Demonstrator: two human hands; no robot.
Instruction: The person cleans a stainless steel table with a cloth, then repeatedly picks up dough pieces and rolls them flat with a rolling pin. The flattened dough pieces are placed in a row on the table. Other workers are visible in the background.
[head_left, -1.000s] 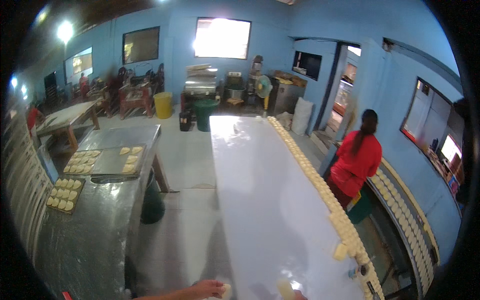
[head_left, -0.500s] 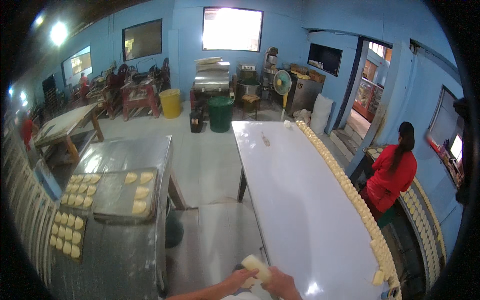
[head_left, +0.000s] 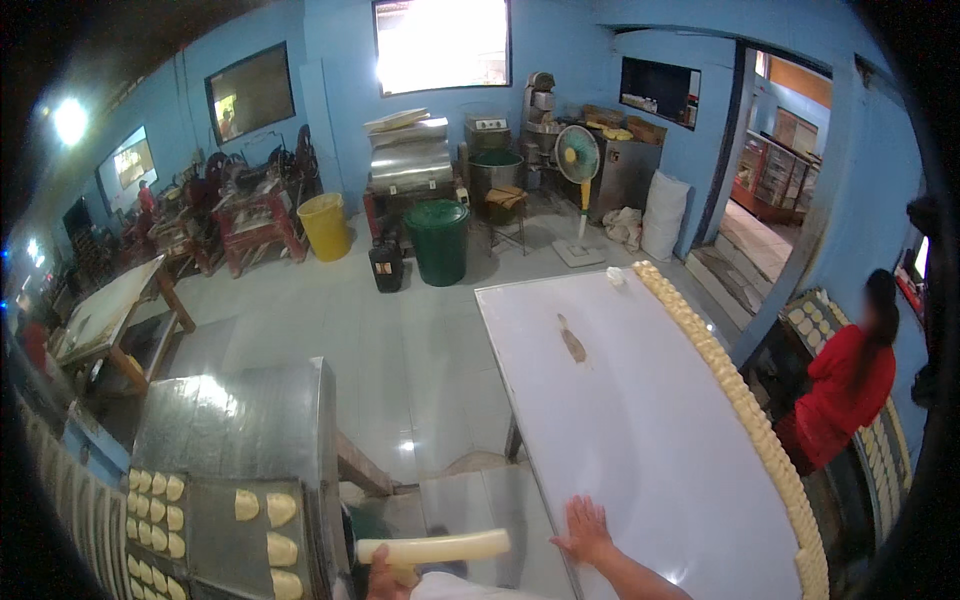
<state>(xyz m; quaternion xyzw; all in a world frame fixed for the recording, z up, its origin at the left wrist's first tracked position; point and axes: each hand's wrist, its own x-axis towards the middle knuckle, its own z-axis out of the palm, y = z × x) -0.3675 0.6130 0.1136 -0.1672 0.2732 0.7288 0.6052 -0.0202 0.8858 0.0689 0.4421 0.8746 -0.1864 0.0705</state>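
Observation:
My left hand [head_left: 385,578], low in the picture between the two tables, grips a straight, smooth, pale yellow cylinder [head_left: 440,546] near its left end. The cylinder looks like a rolling pin and lies level, pointing right. My right hand [head_left: 585,532] has its fingers spread, palm down, over the near left edge of the white table [head_left: 640,450]. It holds nothing. Along that table's right edge runs a long row of pale dough pieces [head_left: 728,385]. A small flat tool [head_left: 572,340] and a white lump [head_left: 616,276] lie toward its far end.
On the left, a metal table [head_left: 240,410] carries trays [head_left: 228,500] of flat dough pieces. A person in red [head_left: 845,395] works beyond the dough row. A green bin [head_left: 437,243], a yellow bin [head_left: 325,227], a fan [head_left: 578,160] and machines stand at the back.
My hands have parted: the left moved left with the cylinder, now level, while the right let go and spread over the white table. The view has shifted too.

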